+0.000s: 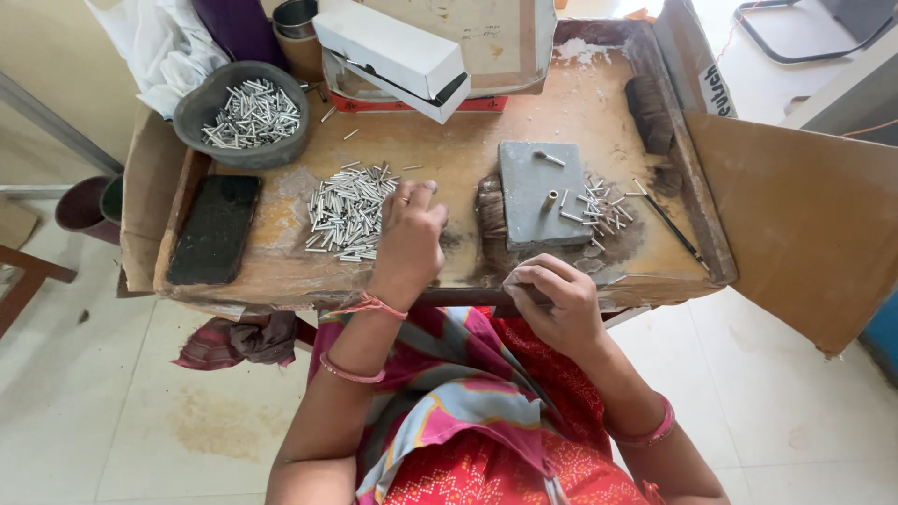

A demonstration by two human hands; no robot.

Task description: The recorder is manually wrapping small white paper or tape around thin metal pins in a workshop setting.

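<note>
My left hand (409, 238) hovers at the right edge of a heap of small silver metal tubes (348, 212) on a worn wooden tray table (449, 154); its fingers are curled together, and whether they pinch a tube is hidden. My right hand (552, 301) rests at the tray's near edge, fingers closed, just below a grey square block (535, 192). A short upright peg (550, 199) stands on the block, and one tube lies near its top. More scattered tubes (601, 208) lie right of the block.
A grey bowl (245, 112) full of tubes sits at the back left. A black phone (215, 228) lies at the left. White boxes (398, 56) stand at the back. A thin black rod (675, 229) lies at the right. Cardboard flaps (804, 215) flank the tray.
</note>
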